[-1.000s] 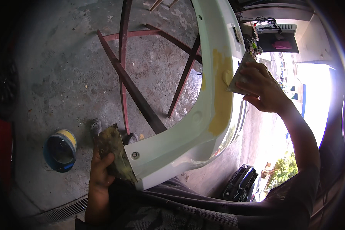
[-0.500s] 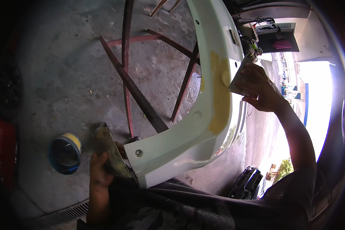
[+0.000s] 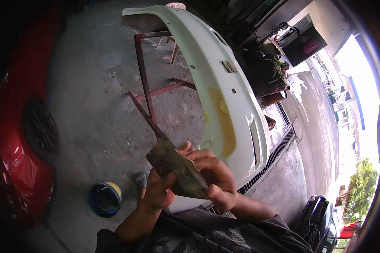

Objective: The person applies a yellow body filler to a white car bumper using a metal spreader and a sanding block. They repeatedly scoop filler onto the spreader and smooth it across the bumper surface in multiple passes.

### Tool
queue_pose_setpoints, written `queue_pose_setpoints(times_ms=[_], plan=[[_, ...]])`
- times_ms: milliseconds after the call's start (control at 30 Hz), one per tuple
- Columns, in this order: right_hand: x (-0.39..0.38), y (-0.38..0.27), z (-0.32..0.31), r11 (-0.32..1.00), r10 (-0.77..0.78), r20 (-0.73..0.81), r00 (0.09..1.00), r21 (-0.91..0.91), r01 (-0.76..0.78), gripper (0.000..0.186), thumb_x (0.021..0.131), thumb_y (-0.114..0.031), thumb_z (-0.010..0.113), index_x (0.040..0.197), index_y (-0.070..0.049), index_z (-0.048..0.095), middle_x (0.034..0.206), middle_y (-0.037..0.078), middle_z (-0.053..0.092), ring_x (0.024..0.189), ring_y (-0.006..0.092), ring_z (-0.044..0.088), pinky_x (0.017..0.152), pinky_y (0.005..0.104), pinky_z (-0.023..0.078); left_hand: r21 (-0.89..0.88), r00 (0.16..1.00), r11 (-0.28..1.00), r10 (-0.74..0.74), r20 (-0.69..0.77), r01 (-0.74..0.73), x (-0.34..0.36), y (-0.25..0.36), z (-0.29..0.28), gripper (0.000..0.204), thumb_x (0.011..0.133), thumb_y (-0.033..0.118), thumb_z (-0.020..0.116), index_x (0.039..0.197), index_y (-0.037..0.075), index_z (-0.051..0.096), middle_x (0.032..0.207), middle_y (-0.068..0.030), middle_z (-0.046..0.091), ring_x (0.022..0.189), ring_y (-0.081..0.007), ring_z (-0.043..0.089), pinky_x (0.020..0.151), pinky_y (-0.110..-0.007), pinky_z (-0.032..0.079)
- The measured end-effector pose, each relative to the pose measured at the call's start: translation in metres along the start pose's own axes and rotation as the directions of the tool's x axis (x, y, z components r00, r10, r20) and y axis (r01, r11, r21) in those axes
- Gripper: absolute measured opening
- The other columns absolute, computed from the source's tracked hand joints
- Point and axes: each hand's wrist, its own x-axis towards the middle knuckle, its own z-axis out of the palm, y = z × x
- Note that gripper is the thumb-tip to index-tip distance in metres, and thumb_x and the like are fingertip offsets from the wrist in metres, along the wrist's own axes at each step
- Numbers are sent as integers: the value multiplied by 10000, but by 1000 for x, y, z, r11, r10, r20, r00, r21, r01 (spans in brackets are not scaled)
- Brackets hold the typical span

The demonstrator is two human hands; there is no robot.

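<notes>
In front of me is a white car bumper (image 3: 245, 126) with a tan-yellow filler patch (image 3: 225, 133) on its curved face. My left hand (image 3: 158, 189) grips a flat, putty-smeared mixing board (image 3: 175, 168) from below, thumb on its face. Close against the board's right edge, my right hand (image 3: 217, 177) is closed with fingers curled over and thumb at the lower corner. A thin putty spreader (image 3: 195, 166) appears edge-on in it, largely hidden by fingers and board. Both hands are over the bumper's near end.
A reddish metal stand (image 3: 156, 90) is under the bumper. A blue bucket (image 3: 104, 200) sits on the floor at lower left, near a foot (image 3: 141, 180). A red car (image 3: 23, 109) occupies the left side. Beyond the bumper runs a drain grate (image 3: 268, 158).
My right hand has left the filler patch with the spreader and come down to the board. The left hand has brought the board rightward to meet it. The view has shifted, showing more bumper.
</notes>
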Motion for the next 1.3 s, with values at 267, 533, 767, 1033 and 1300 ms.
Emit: queue_pose_setpoints(times_ms=[267, 533, 767, 1033, 1300], plan=[[112, -3, -134, 467, -30, -245, 969, -861, -203, 334, 1076, -331, 606, 1179, -46, 746, 1000, 159, 778, 967, 262, 757, 847, 426, 585, 85, 968, 967, 246, -43, -242, -30, 51, -70, 364, 1111, 292, 520, 1431, 142, 605, 1341, -52, 694, 1270, -268, 628, 1180, -528, 349], [218, 46, -356, -123, 29, -288, 957, -951, -283, 453, 934, -410, 731, 1244, -80, 741, 1195, 176, 762, 1131, 351, 724, 991, 435, 541, -32, 809, 968, 189, -557, -248, -105, 15, -161, 450, 1057, 252, 577, 1468, 73, 536, 1343, -91, 668, 1192, -281, 651, 1097, -473, 459], [205, 25, -317, -420, 55, -243, 968, -886, -199, 314, 975, -252, 566, 1191, -61, 692, 1035, 293, 720, 987, 483, 696, 899, 561, 538, -194, 865, 951, 118, -488, -240, -99, -24, -152, 581, 1003, 158, 618, 1527, -1, 425, 1428, -173, 597, 1310, -319, 599, 1135, -460, 475], [147, -78, -334, 908, 354, -379, 855, -80, -411, 263, 1073, -195, 554, 1265, -42, 647, 1116, 107, 727, 839, 194, 673, 695, 331, 522, -224, 916, 949, 125, -380, -222, -116, -59, -142, 588, 996, 115, 587, 1551, 16, 419, 1434, -155, 602, 1340, -310, 582, 1159, -461, 458], [166, -80, -188, 739, 163, -243, 956, -612, -281, 273, 1094, -162, 552, 1323, -42, 640, 1157, 77, 719, 1033, 199, 683, 840, 369, 571, -238, 935, 957, 78, -345, -167, -111, -46, -135, 528, 1039, 152, 590, 1508, -35, 435, 1410, -169, 611, 1305, -303, 610, 1131, -468, 480]])
